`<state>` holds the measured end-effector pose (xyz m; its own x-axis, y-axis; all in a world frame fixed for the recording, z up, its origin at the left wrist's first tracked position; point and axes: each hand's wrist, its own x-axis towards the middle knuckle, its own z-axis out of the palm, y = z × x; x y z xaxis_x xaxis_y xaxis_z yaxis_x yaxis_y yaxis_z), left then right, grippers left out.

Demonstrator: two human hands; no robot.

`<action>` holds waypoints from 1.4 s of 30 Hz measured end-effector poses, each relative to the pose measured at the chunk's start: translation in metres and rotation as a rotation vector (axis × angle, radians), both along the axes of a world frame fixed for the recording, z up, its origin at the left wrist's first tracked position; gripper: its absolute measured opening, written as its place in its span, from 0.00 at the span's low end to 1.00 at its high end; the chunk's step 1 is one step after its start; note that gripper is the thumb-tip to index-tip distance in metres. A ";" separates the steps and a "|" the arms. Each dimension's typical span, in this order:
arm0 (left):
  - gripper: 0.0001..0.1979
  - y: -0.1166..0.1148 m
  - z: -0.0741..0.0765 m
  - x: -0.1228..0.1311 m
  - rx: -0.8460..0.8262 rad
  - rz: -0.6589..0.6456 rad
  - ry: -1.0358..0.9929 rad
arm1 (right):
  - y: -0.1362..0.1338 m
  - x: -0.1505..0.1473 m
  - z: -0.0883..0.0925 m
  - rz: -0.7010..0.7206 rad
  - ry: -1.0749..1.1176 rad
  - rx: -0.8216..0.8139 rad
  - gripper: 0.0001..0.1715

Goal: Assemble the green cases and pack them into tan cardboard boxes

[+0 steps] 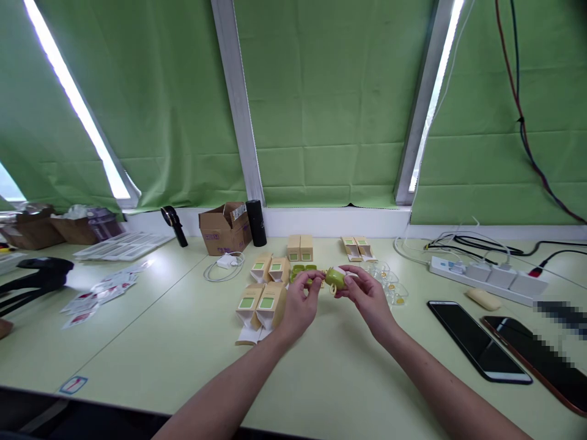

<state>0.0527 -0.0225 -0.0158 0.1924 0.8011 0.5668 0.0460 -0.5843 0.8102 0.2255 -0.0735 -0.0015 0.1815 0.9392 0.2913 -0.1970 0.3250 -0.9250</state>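
Above the middle of the table, my right hand (367, 296) grips a small rounded green case (335, 279) with a pale top part and a cream ring hanging under it. Close by on its left, the fingers of my left hand (302, 300) are pinched together around a tiny part beside the case, too small to make out. Just behind my left hand lie more green cases (299, 269), partly hidden by it. Open kraft boxes with green labels (270, 304) stand to the left of that hand. Clear plastic pieces (393, 287) lie to the right of my right hand.
More kraft boxes (300, 247) stand farther back. A cardboard carton (224, 229), a black cylinder (255, 223) and a charger with cable (227, 261) are at back left. On the right are a white power strip (486, 278) and two phones (479, 339).
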 end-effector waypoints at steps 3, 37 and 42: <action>0.14 -0.004 0.000 -0.003 0.169 -0.020 0.089 | 0.001 0.000 0.001 0.019 0.098 -0.063 0.34; 0.29 0.010 0.006 0.004 -0.431 -0.395 -0.124 | 0.002 0.007 -0.002 0.087 0.106 -0.204 0.39; 0.28 0.012 0.001 0.007 -0.619 -0.475 -0.348 | 0.001 0.011 0.004 0.071 0.074 -0.187 0.38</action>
<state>0.0597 -0.0107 -0.0153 0.4827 0.8641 0.1426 -0.4022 0.0740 0.9126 0.2363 -0.0724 0.0023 0.1273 0.9869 0.0989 -0.2832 0.1317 -0.9500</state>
